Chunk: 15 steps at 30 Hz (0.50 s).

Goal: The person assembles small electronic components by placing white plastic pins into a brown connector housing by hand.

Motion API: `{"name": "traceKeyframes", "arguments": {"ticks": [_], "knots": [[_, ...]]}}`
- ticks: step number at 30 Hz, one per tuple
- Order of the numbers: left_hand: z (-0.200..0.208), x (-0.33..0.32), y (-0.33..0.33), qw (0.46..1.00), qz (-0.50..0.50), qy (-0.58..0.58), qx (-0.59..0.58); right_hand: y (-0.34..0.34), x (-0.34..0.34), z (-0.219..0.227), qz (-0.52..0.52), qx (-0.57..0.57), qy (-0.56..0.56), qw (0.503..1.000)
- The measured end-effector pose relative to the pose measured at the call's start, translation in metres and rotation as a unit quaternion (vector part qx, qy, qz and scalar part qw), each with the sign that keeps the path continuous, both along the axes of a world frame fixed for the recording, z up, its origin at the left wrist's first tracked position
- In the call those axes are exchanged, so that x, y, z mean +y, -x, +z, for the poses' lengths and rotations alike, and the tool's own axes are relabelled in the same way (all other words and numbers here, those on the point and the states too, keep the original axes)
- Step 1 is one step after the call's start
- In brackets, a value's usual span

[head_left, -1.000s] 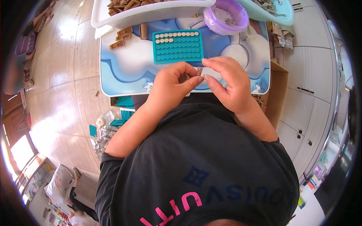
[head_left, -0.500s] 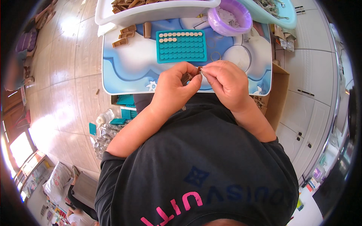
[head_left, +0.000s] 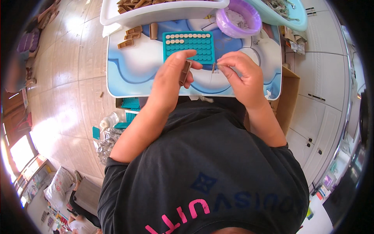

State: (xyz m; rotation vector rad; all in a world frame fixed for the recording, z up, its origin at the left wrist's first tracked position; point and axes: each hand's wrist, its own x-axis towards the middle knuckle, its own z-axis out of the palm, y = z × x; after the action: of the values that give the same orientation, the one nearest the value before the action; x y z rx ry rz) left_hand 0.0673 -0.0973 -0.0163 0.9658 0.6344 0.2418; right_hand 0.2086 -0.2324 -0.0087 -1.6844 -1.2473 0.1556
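My left hand (head_left: 166, 78) holds a small brown trough-shaped piece (head_left: 186, 73) against its fingers, some of which stretch out past it. In my right hand (head_left: 244, 76), thumb and forefinger pinch a thin, hair-fine strand with small pale bits (head_left: 215, 68); its exact kind is too small to make out. The two hands are apart over the table's near side. Just beyond them lies a teal tray (head_left: 165, 46) of round slots, with round cream pieces (head_left: 189, 36) filling its far row and part of the second. My left fingers cover the tray's near left corner.
Several brown pieces (head_left: 132, 36) lie at the table's (head_left: 128, 70) far left. A white bin (head_left: 163, 12) of brown pieces, a purple bowl (head_left: 233, 30) and a light blue basin (head_left: 290, 21) stand along the back. An open cardboard box (head_left: 289, 93) is at the right.
My hands, earlier together at the brown piece, have separated. The left has tilted upright with the piece, and the right has drawn away to the right with the thin strand.
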Motion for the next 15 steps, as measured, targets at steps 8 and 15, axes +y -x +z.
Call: {"name": "traceKeyframes", "arguments": {"ticks": [8, 15], "knots": [[-0.011, -0.013, -0.002, 0.969, -0.016, 0.237, -0.068, 0.026, 0.016, -0.023, 0.013, 0.146, -0.028, 0.989], [-0.008, -0.016, 0.0, 0.968, -0.014, 0.223, -0.113, 0.026, 0.021, -0.03, -0.023, 0.104, -0.008, 0.994]]}}
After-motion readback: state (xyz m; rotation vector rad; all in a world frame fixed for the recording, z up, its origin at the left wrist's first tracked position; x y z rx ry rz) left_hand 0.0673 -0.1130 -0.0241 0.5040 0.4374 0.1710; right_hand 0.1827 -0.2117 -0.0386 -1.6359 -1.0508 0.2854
